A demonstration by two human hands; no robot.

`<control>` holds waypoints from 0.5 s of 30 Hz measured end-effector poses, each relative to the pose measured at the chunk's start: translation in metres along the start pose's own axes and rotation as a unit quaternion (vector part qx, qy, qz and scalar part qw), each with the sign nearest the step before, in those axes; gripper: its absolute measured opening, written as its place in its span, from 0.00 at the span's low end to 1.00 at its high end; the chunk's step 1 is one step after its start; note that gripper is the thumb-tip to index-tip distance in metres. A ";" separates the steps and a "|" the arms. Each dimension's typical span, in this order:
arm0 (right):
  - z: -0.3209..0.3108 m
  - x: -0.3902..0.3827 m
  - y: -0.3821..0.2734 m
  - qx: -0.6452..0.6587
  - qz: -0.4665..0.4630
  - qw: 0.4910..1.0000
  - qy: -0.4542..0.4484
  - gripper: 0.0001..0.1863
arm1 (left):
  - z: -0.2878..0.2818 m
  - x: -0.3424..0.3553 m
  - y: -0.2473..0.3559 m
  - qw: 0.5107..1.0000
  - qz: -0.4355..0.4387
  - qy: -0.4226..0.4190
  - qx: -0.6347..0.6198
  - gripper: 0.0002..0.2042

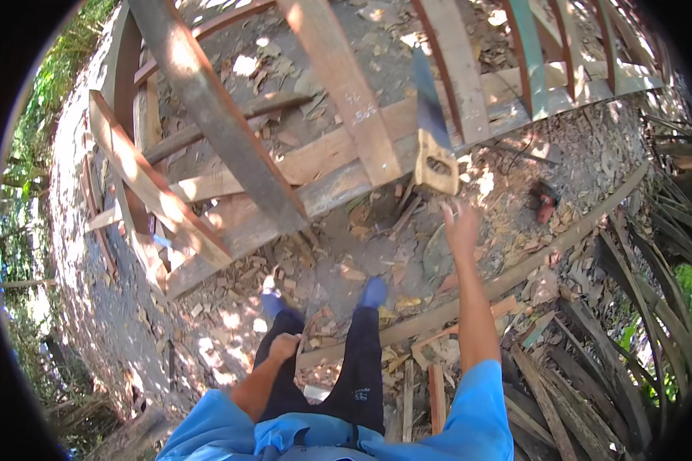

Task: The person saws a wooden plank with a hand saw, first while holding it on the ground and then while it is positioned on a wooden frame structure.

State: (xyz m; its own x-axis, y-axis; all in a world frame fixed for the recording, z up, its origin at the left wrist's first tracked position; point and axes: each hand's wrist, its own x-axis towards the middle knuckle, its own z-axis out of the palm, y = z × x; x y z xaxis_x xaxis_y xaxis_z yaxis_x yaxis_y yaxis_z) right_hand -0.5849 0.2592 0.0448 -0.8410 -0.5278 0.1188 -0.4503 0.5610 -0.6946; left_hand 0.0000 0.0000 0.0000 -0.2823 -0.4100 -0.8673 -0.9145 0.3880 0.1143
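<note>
A big frame of wooden beams [231,146] stands on the dirt ground [569,165]. One thick grey beam [215,115] leans across the frame. A green painted board [529,54] sits at the far right end of the frame. Wood chips [323,261] and dry leaves lie right in front of the frame. A small red thing [544,206] lies to the right of the frame. Old thin planks [592,369] are piled farther away, on the near right side. Green plants [54,77] grow to the left of the frame.

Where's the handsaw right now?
In the head view the handsaw stands right of centre, its wooden handle low and its blade leaning up against the timber frame, just above the open right hand, which isn't touching it.
</note>
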 end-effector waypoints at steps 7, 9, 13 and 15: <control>0.088 0.061 -0.004 -0.278 0.051 0.957 0.055 0.28 | -0.065 -0.038 -0.046 0.928 -0.083 -0.002 -0.363 0.26; 0.094 0.086 0.015 -0.313 0.135 0.935 -0.097 0.34 | -0.074 -0.033 -0.052 0.938 -0.043 0.037 -0.341 0.25; 0.109 0.102 0.047 -0.375 0.122 0.910 -0.124 0.40 | -0.076 -0.005 -0.083 0.918 -0.022 0.036 -0.395 0.24; 0.106 0.106 0.047 -0.358 0.160 0.908 -0.149 0.40 | -0.067 -0.008 -0.124 0.920 -0.046 0.012 -0.389 0.24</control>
State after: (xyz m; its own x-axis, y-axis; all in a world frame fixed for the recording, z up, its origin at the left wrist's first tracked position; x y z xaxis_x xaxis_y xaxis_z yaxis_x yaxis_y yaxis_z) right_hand -0.6629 0.1620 -0.0504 -0.8930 -0.3534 -0.2786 -0.3657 0.9307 -0.0085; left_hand 0.0963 -0.1001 0.0250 -0.1912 -0.4326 -0.8811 -0.8631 -0.3535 0.3608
